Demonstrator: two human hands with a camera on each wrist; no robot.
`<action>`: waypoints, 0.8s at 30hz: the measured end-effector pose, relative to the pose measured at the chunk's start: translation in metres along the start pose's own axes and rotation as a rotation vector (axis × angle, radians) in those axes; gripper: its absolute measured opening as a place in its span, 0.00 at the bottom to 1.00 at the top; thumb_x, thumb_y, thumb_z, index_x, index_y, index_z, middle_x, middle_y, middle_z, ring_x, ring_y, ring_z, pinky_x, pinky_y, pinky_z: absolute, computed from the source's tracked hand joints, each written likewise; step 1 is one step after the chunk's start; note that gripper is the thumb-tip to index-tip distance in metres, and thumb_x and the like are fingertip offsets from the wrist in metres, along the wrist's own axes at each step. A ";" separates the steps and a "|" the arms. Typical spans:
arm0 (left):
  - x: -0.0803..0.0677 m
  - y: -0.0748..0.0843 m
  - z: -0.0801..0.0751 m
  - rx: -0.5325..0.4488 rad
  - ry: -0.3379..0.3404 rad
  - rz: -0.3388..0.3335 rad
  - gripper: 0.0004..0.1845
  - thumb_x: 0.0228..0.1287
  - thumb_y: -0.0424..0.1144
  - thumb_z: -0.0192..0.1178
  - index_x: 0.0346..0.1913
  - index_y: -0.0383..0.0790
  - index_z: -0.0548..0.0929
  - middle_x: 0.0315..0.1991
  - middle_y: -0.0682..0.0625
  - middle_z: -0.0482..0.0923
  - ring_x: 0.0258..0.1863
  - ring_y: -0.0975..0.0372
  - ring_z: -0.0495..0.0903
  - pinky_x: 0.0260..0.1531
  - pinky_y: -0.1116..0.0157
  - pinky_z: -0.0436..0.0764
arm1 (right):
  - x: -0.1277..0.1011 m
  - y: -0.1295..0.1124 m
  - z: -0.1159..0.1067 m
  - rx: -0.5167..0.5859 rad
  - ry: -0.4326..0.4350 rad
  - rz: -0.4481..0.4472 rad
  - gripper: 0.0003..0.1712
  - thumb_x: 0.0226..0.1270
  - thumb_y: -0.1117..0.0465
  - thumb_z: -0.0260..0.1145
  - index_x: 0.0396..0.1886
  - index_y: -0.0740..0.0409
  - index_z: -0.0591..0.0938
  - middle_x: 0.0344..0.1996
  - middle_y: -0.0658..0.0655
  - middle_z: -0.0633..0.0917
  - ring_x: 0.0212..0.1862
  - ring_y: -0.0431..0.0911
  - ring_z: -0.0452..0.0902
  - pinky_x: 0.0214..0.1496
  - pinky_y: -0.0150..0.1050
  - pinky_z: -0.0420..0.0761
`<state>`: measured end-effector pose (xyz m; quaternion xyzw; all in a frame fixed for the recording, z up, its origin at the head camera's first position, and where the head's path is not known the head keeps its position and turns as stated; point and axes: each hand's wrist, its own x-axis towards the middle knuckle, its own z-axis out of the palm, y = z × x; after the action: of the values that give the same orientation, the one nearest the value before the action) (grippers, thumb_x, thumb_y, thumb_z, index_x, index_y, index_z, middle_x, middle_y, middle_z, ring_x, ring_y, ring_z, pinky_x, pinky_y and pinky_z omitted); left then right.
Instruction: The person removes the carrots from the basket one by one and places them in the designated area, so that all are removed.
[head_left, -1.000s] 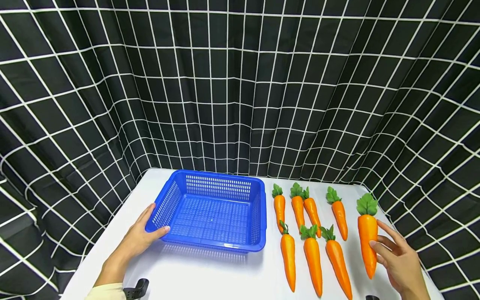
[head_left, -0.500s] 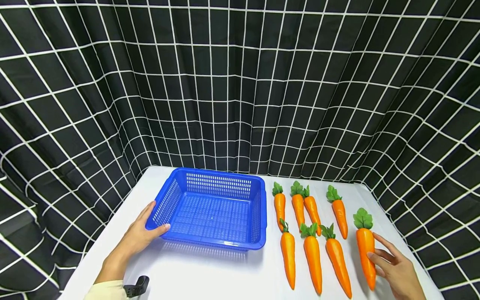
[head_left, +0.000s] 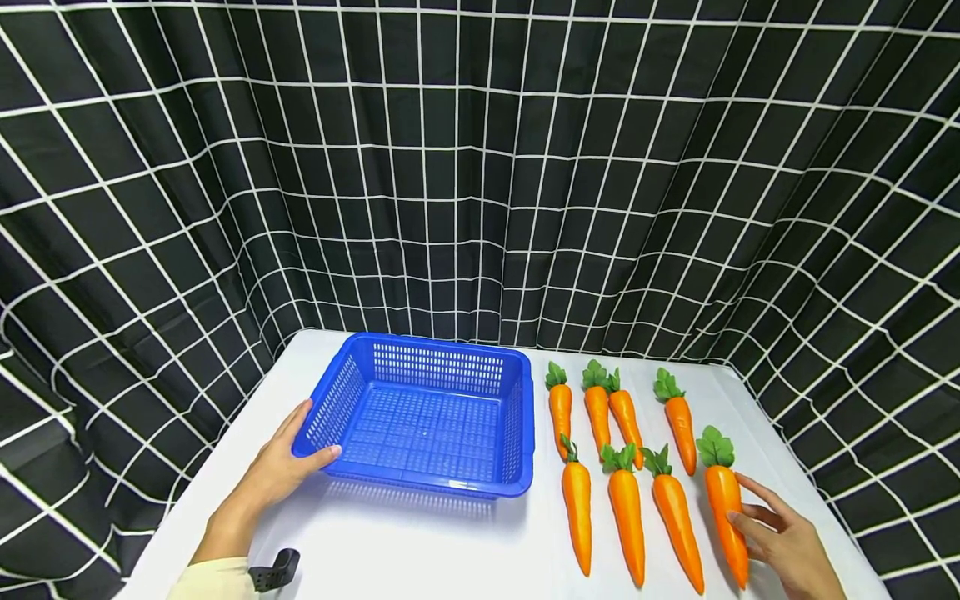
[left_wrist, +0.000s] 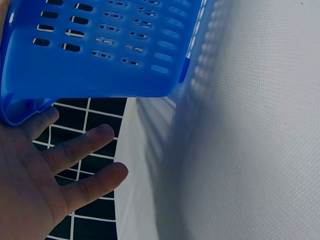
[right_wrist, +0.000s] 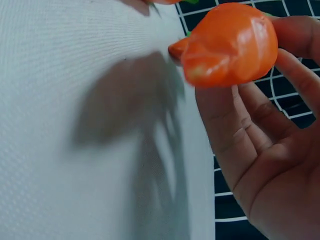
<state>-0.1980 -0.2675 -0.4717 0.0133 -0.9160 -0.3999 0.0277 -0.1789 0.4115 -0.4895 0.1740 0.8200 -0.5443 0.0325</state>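
My left hand (head_left: pixel 277 475) grips the near-left corner of a blue plastic basket (head_left: pixel 431 487), its thumb over the front rim. In the left wrist view several fingers (left_wrist: pixel 80 192) of this hand spread below the basket's perforated wall (left_wrist: pixel 90 75). At the far right my right hand (head_left: pixel 787 542) pinches an orange carrot (head_left: pixel 725 517) with green leaves between thumb and fingers. The right wrist view shows that carrot's body (right_wrist: pixel 232 45) end-on, with its shadow on the table beside it; its leaves are mostly hidden there. Whether the carrot touches the table I cannot tell.
On the white table (head_left: pixel 420 558), right of the basket, several carrots lie in two rough rows: a back one (head_left: pixel 560 412) and a front one (head_left: pixel 626 521) among them. One carrot (head_left: pixel 680 433) lies apart, behind the held one. Black grid-patterned curtain (head_left: pixel 480 183) encloses the table.
My right hand has moved down and slightly left with the carrot, bringing it beside the front row. The left hand and basket stay in place.
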 end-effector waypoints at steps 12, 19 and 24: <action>-0.001 0.000 0.001 0.008 0.003 0.009 0.54 0.58 0.57 0.66 0.77 0.39 0.45 0.75 0.34 0.42 0.69 0.34 0.45 0.61 0.33 0.49 | 0.007 0.004 0.004 -0.133 -0.080 0.063 0.53 0.54 0.55 0.76 0.72 0.65 0.57 0.41 0.68 0.80 0.36 0.50 0.79 0.36 0.51 0.84; -0.001 0.001 0.001 0.000 0.002 0.003 0.54 0.58 0.56 0.66 0.77 0.39 0.45 0.75 0.34 0.42 0.69 0.34 0.46 0.60 0.33 0.49 | 0.008 0.008 0.007 -0.189 -0.076 0.009 0.46 0.57 0.59 0.74 0.69 0.68 0.61 0.41 0.70 0.79 0.35 0.50 0.78 0.32 0.47 0.84; -0.002 0.002 0.001 -0.002 0.002 -0.001 0.54 0.58 0.57 0.66 0.77 0.39 0.45 0.75 0.35 0.42 0.70 0.34 0.46 0.61 0.33 0.49 | 0.008 0.010 0.006 -0.222 -0.061 -0.028 0.43 0.57 0.60 0.73 0.68 0.69 0.63 0.42 0.72 0.79 0.34 0.51 0.78 0.31 0.45 0.84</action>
<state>-0.1966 -0.2656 -0.4712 0.0140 -0.9156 -0.4008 0.0285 -0.1841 0.4114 -0.5029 0.1413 0.8761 -0.4557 0.0690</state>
